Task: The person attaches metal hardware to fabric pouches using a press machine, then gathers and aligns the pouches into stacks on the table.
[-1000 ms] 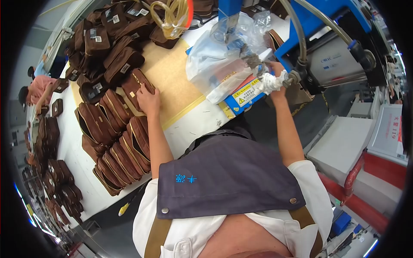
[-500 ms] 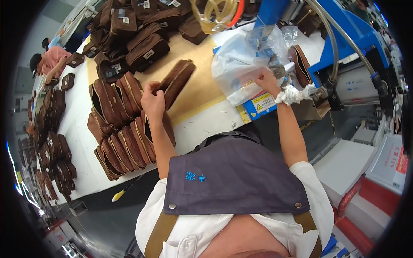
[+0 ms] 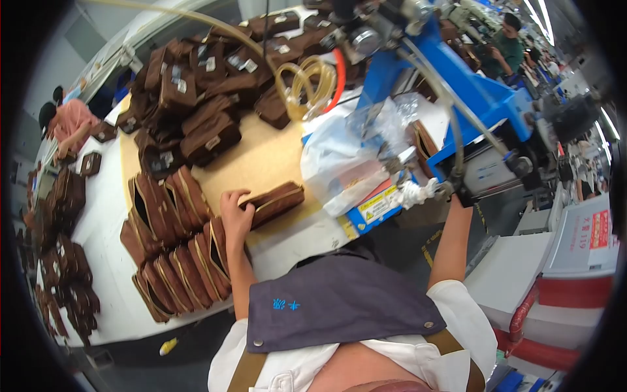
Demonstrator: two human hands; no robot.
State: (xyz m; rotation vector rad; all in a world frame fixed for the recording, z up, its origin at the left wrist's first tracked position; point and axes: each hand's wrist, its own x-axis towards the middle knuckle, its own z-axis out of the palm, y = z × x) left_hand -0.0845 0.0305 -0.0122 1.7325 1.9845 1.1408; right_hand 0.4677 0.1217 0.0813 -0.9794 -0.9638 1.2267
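Note:
My left hand [image 3: 236, 212] is closed on the near end of a brown zippered pouch [image 3: 279, 204], which lies slanted over the tan sheet on the table. Just left of that hand, brown pouches with gold zippers [image 3: 189, 268] stand packed in two rows, some with their zips open. My right forearm [image 3: 450, 245] reaches up to the blue machine [image 3: 470, 124]. The right hand itself is hidden behind the machine's cylinder, so its fingers and anything in them cannot be seen.
A heap of dark brown pouches with tags [image 3: 209, 137] fills the back. Clear plastic [image 3: 346, 163] drapes over the machine's base, beside a coiled yellowish hose [image 3: 307, 88]. Another brown pouch [image 3: 423, 147] lies behind it. A co-worker in pink [image 3: 73, 124] sits at far left.
My right hand has left the plastic-covered base and gone right, behind the cylinder. The pouch in my left hand has swung lower, its far end now pointing more to the right. The view has shifted.

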